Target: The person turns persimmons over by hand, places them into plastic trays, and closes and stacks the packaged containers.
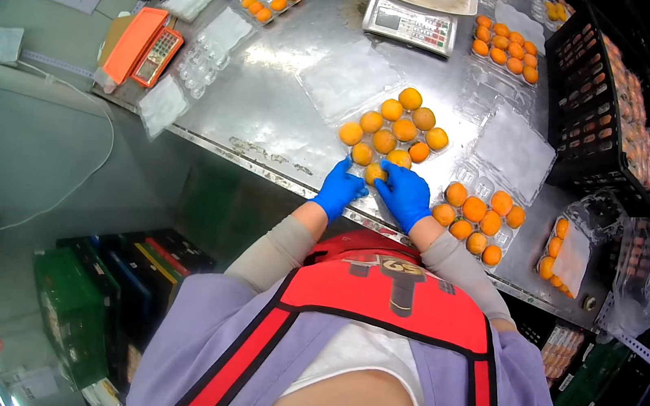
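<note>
My right hand (pixel 406 195) has its fingers on the nearest orange (pixel 375 174), which is at the near end of its group on the metal table (pixel 262 117). My left hand (pixel 337 190) is just beside it. Whether the fingers of either hand pinch, I cannot tell.

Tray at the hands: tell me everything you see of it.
The clear tray, plastic-looking, lies near the front edge of the metal table, its lid seemingly opened flat on the far left side. Twelve oranges fill it, three by four. The left hand and right hand, both blue-gloved, are at the nearest orange; whether either touches the tray's rim is unclear.
</note>
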A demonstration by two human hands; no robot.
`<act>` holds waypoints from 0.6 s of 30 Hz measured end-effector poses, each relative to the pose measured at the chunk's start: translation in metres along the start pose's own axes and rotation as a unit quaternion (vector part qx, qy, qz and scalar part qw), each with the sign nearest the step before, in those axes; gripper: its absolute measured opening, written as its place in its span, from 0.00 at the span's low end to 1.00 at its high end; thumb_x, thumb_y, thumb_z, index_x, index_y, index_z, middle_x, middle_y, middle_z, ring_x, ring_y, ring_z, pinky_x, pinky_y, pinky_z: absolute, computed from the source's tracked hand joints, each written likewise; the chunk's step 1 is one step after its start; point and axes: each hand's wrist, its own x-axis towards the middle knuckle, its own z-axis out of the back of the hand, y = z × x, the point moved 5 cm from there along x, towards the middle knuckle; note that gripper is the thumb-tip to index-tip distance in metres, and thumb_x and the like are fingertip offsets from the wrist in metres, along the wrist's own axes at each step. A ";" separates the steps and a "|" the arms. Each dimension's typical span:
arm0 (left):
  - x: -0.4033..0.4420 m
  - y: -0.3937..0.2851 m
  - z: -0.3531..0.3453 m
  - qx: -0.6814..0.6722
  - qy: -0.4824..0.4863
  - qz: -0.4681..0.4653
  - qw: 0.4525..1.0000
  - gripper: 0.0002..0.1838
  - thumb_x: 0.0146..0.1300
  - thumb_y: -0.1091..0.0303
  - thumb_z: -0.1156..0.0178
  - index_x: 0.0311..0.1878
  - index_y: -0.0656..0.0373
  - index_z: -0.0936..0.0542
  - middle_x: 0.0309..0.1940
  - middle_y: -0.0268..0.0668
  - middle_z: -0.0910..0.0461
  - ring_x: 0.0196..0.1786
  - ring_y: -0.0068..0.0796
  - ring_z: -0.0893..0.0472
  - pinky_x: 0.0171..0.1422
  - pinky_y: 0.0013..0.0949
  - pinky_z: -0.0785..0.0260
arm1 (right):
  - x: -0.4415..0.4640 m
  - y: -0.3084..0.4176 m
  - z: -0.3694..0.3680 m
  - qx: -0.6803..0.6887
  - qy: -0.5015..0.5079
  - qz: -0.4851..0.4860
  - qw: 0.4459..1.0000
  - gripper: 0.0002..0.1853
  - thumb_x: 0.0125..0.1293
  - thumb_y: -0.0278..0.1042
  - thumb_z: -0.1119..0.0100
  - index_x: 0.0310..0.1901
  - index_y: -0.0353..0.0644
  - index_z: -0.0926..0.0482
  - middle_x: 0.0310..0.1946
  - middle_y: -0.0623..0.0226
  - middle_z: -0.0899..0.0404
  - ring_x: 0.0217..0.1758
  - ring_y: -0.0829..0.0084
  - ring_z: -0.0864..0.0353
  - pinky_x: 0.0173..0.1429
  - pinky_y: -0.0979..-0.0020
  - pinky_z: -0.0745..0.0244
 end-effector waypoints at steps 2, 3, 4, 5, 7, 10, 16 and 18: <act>0.005 -0.006 0.005 0.002 0.012 0.015 1.000 0.35 0.57 0.80 0.46 0.68 0.60 0.46 0.34 0.42 0.23 0.27 0.27 0.22 0.30 0.28 0.27 | -0.004 -0.005 -0.002 -0.010 0.014 -0.009 1.000 0.19 0.59 0.47 0.45 0.50 0.49 0.27 0.33 0.59 0.21 0.35 0.57 0.21 0.37 0.57 0.27; 0.006 -0.008 0.006 0.004 0.025 0.030 0.999 0.35 0.57 0.79 0.45 0.68 0.60 0.45 0.34 0.42 0.23 0.27 0.27 0.22 0.31 0.28 0.27 | -0.006 -0.006 -0.003 -0.009 0.014 -0.009 1.000 0.19 0.59 0.47 0.45 0.50 0.49 0.27 0.33 0.59 0.21 0.35 0.57 0.21 0.37 0.57 0.27; 0.009 -0.012 0.011 -0.041 0.006 -0.005 0.999 0.34 0.59 0.74 0.42 0.67 0.61 0.44 0.34 0.41 0.24 0.27 0.27 0.22 0.31 0.29 0.27 | -0.006 -0.006 -0.004 -0.012 0.011 0.002 1.000 0.19 0.59 0.47 0.45 0.51 0.50 0.27 0.32 0.59 0.21 0.35 0.57 0.21 0.37 0.57 0.27; 0.026 -0.007 0.026 -0.016 -0.011 -0.047 0.999 0.35 0.58 0.68 0.38 0.67 0.63 0.43 0.36 0.41 0.24 0.29 0.26 0.23 0.32 0.28 0.28 | -0.006 -0.007 -0.005 -0.015 0.007 0.013 1.000 0.19 0.59 0.46 0.45 0.51 0.50 0.27 0.32 0.59 0.21 0.34 0.57 0.21 0.37 0.57 0.27; 0.031 -0.032 0.037 0.008 -0.109 -0.120 0.987 0.39 0.56 0.62 0.35 0.67 0.64 0.43 0.36 0.40 0.24 0.31 0.24 0.23 0.34 0.28 0.29 | -0.006 -0.012 -0.006 0.004 -0.003 0.018 1.000 0.19 0.59 0.45 0.45 0.51 0.50 0.26 0.32 0.60 0.21 0.34 0.57 0.21 0.37 0.57 0.27; 0.057 -0.042 0.043 0.070 -0.150 -0.159 0.973 0.42 0.53 0.59 0.32 0.66 0.65 0.43 0.33 0.38 0.25 0.31 0.24 0.25 0.35 0.27 0.31 | -0.009 -0.009 0.004 0.061 -0.025 0.022 0.998 0.17 0.59 0.43 0.44 0.50 0.51 0.25 0.31 0.60 0.21 0.34 0.57 0.22 0.37 0.57 0.27; 0.073 -0.064 0.043 0.122 -0.181 -0.220 0.951 0.30 0.52 0.63 0.33 0.56 0.66 0.32 0.30 0.33 0.28 0.29 0.23 0.28 0.30 0.28 0.33 | -0.018 -0.024 -0.001 0.107 -0.028 0.035 0.993 0.16 0.58 0.39 0.44 0.50 0.54 0.23 0.29 0.60 0.21 0.32 0.56 0.22 0.37 0.58 0.26; 0.098 -0.075 0.059 0.029 -0.132 -0.158 0.978 0.27 0.54 0.61 0.35 0.54 0.64 0.29 0.30 0.31 0.29 0.29 0.22 0.29 0.33 0.27 0.34 | -0.019 -0.019 0.008 0.133 -0.028 0.020 0.990 0.16 0.58 0.37 0.43 0.49 0.55 0.22 0.28 0.59 0.22 0.32 0.56 0.22 0.36 0.59 0.27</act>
